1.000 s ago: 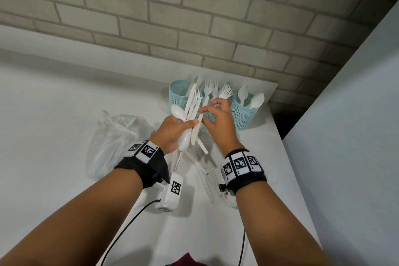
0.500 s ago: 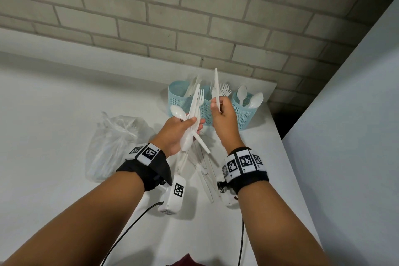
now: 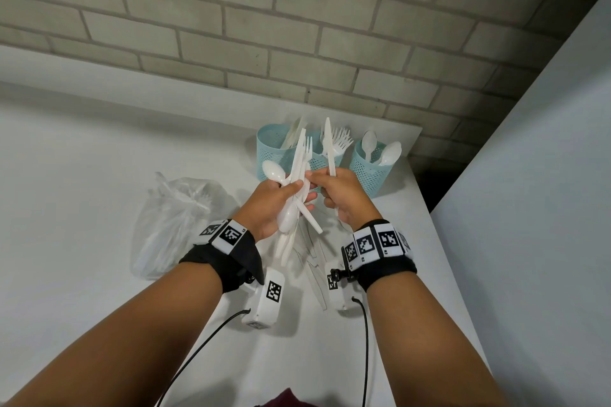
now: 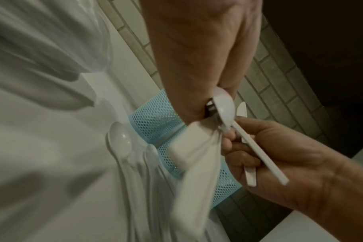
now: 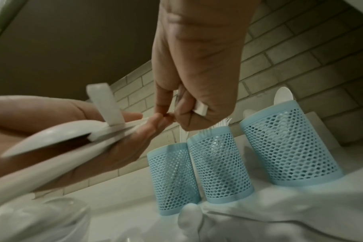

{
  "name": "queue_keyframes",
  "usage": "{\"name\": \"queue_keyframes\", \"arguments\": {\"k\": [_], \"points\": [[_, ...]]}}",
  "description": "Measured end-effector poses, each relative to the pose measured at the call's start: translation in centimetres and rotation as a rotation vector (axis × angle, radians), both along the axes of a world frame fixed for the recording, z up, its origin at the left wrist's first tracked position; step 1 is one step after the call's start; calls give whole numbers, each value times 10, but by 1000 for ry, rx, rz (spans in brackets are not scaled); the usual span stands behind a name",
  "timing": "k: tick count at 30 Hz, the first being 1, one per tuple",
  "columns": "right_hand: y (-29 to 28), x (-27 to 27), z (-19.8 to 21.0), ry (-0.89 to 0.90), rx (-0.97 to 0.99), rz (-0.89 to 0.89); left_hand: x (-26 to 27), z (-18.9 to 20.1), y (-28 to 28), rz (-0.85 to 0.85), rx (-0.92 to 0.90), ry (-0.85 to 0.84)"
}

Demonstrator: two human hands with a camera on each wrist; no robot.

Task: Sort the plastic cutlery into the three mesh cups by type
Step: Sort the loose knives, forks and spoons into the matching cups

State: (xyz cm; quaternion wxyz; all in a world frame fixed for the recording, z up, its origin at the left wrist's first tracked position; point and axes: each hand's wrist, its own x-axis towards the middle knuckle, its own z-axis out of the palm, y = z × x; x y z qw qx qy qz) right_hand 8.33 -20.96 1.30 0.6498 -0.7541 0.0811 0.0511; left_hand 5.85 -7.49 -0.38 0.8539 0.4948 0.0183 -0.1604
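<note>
My left hand (image 3: 296, 190) grips a bundle of white plastic cutlery (image 3: 299, 168): a spoon, a fork and knives, fanned upward. My right hand (image 3: 319, 182) holds one white knife (image 3: 328, 145) upright in its curled fingers, while its thumb and forefinger touch the bundle. Three light-blue mesh cups stand just behind the hands: the left cup (image 3: 272, 145) holds knives, the middle cup (image 5: 218, 163) forks, the right cup (image 3: 368, 170) spoons. In the left wrist view the spoon (image 4: 224, 104) crosses the right hand (image 4: 280, 163). The knife's handle end (image 5: 200, 108) shows in the right wrist view.
A crumpled clear plastic bag (image 3: 178, 218) lies left of the hands. Several loose white pieces of cutlery (image 3: 314, 261) lie on the white table (image 3: 82, 175) under the wrists. A brick wall runs behind the cups, and a pale panel (image 3: 529, 208) borders the table's right edge.
My right hand drew a knife out of the bundle and lifted it upright. It has now swung back left, so its fingertips meet the bundle again, the knife still held.
</note>
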Motion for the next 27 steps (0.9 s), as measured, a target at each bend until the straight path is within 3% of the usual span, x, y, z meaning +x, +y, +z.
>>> {"name": "queue_keyframes", "arguments": {"k": [3, 9, 17, 22, 27], "points": [[1, 4, -1, -2, 60, -110, 0, -1, -3, -16, 16, -11], [0, -2, -1, 71, 91, 24, 3, -1, -2, 4, 29, -19], [-3, 2, -6, 49, 110, -112, 2, -2, -5, -11, 67, -50], [-5, -2, -6, 74, 74, -32, 2, -2, -2, 11, 77, -44], [-7, 4, 1, -23, 173, -193, 1, -3, -4, -1, 83, 7]]}}
